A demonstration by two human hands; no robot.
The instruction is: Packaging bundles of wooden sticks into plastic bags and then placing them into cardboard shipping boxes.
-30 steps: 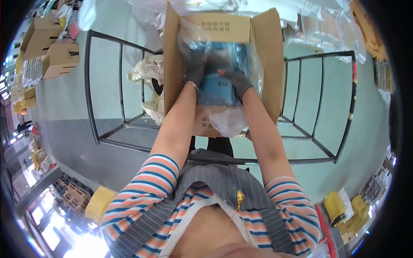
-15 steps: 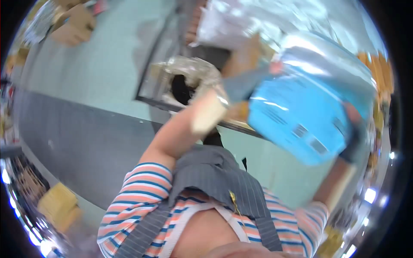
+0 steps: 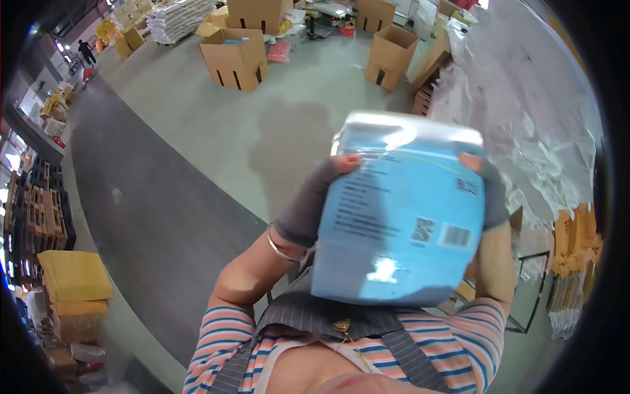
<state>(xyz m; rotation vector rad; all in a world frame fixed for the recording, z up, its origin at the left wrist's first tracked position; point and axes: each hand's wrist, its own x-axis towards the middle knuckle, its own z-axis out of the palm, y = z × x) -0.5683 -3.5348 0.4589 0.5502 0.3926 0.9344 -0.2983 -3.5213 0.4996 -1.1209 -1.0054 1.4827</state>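
A large blue plastic-wrapped package (image 3: 387, 203), shiny and printed, is held up in front of my chest. My left hand (image 3: 318, 200), in a grey fingerless glove, grips its left side with the thumb on the front face. On the opposite side my right hand (image 3: 489, 190), gloved alike, has its thumb over the upper right edge; its other fingers are hidden behind the package. The top end of the package is silvery clear film that catches the light.
An open cardboard box (image 3: 236, 62) stands on the floor ahead, another open box (image 3: 392, 56) to its right. Large clear plastic sheeting (image 3: 512, 92) covers goods at the right. Yellow sacks (image 3: 75, 282) are stacked at the left, near wooden pallets (image 3: 42, 210). A person (image 3: 86, 52) is far off.
I have turned leftward, away from the metal-framed stand and the goods on it. The package has come from my right to in front of my chest, still in both hands.
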